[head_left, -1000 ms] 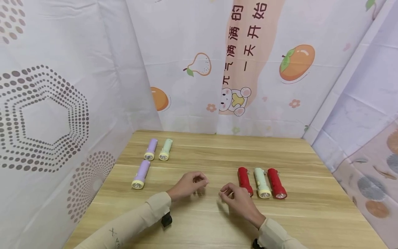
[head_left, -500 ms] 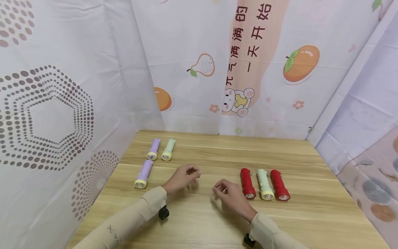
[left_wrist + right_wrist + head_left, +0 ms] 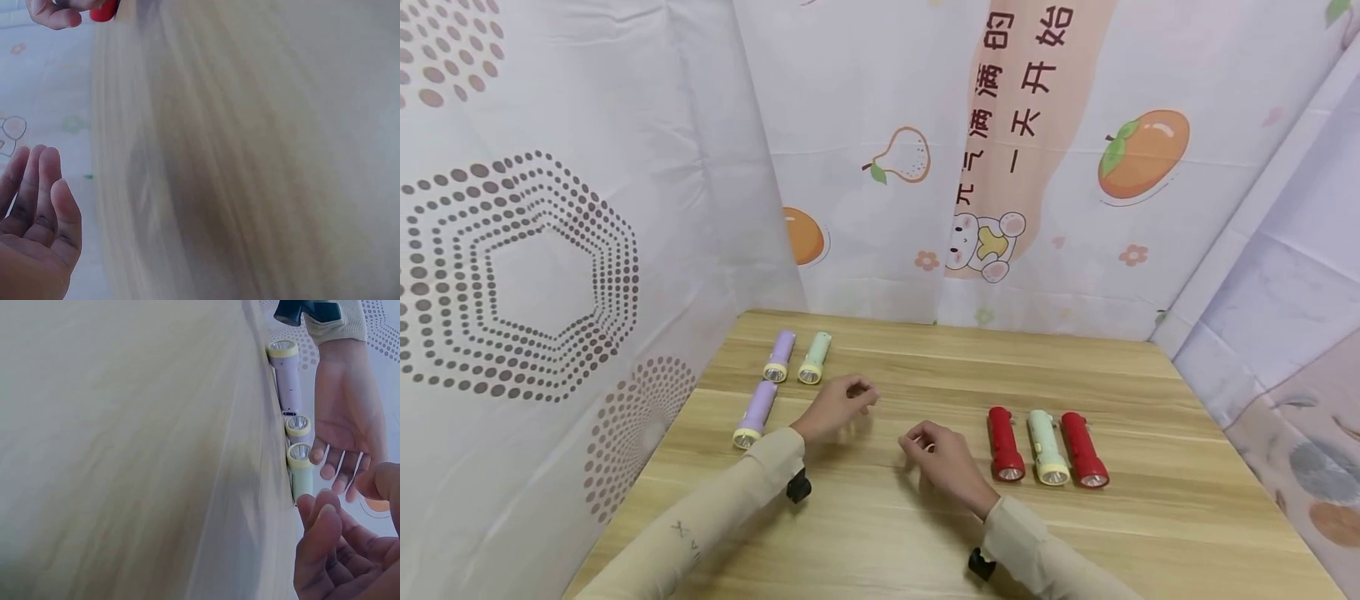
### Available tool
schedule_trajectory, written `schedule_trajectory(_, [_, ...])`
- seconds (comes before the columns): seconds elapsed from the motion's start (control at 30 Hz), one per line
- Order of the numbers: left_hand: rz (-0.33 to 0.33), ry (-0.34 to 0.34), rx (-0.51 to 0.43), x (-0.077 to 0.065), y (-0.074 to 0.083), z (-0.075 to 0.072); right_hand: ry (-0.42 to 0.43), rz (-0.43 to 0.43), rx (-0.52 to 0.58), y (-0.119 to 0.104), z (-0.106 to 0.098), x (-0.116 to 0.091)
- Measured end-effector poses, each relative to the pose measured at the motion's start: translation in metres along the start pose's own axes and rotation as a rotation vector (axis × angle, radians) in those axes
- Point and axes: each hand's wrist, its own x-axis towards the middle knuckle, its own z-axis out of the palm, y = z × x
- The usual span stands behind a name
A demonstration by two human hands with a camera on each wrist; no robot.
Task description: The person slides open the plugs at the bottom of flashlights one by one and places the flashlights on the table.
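My left hand (image 3: 837, 406) hovers over the middle of the table with loosely bent fingers and holds nothing. To its left lie two purple flashlights (image 3: 758, 410) and a pale green flashlight (image 3: 816, 357), all with cream heads. My right hand (image 3: 946, 457) is likewise bare, its fingers loosely curled, above the wood right of the left hand. Beside it on the right lies a red flashlight (image 3: 1004, 442), then a second pale green flashlight (image 3: 1047, 446) and another red flashlight (image 3: 1084, 448). In the right wrist view the left hand (image 3: 347, 419) appears beyond the purple flashlight (image 3: 288, 378).
The wood-grain table (image 3: 880, 533) ends at a printed white curtain (image 3: 865, 225) at the back. More patterned cloth (image 3: 550, 283) hangs along the left side, and another sheet (image 3: 1277, 317) on the right. A black wrist strap piece (image 3: 799, 486) sits under the left cuff.
Both hands have drifted left and slightly forward, the right one away from the red flashlight it partly covered. The head view has shifted a little left. The flashlights lie as before.
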Motion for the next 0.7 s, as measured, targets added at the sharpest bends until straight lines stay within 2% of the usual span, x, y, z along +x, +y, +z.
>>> schedule_trajectory(0.27, [0.010, 0.017, -0.005, 0.011, 0.006, -0.011, -0.008, 0.012, 0.037, -0.009, 0.011, 0.013])
schedule_trajectory(0.7, [-0.043, 0.109, 0.030, 0.020, -0.009, -0.040, -0.048, 0.002, 0.103, -0.015, 0.025, 0.025])
